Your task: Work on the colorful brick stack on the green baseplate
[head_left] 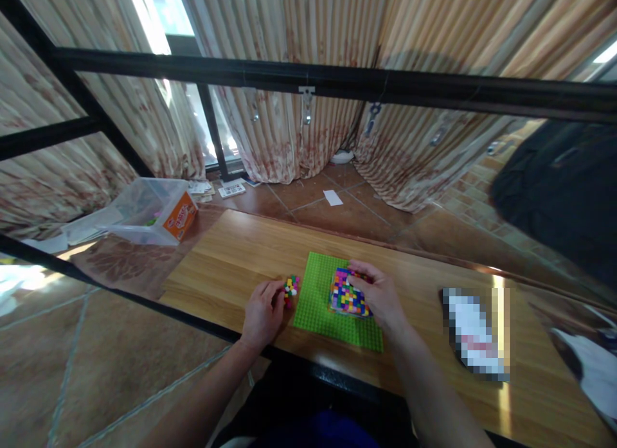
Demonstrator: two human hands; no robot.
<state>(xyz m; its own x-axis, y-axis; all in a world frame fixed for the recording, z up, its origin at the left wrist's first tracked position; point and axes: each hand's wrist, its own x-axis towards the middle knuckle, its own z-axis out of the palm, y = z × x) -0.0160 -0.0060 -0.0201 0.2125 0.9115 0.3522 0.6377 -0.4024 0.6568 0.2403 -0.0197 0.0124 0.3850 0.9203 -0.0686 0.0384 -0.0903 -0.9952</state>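
Note:
A green studded baseplate [313, 287] lies on the wooden table in front of me. On it stands a squarish block of many-coloured toy bricks [346, 297], its top a mosaic of small studs. My right hand [380, 295] grips the block's right and far side, thumb over the top; the contact under the fingers is partly hidden. Left of the baseplate is a small loose pile of coloured bricks [292, 286]. My left hand [264, 312] rests at that pile with fingers curled together; whatever they pinch is too small to make out.
A pixelated, dark-edged object [475, 335] lies on the wooden table [231, 255] at right. A clear plastic bin [144, 210] with an orange label sits on the floor at left. Black metal bars [270, 72] cross in front of the curtains. Dark fabric [563, 171] hangs at far right.

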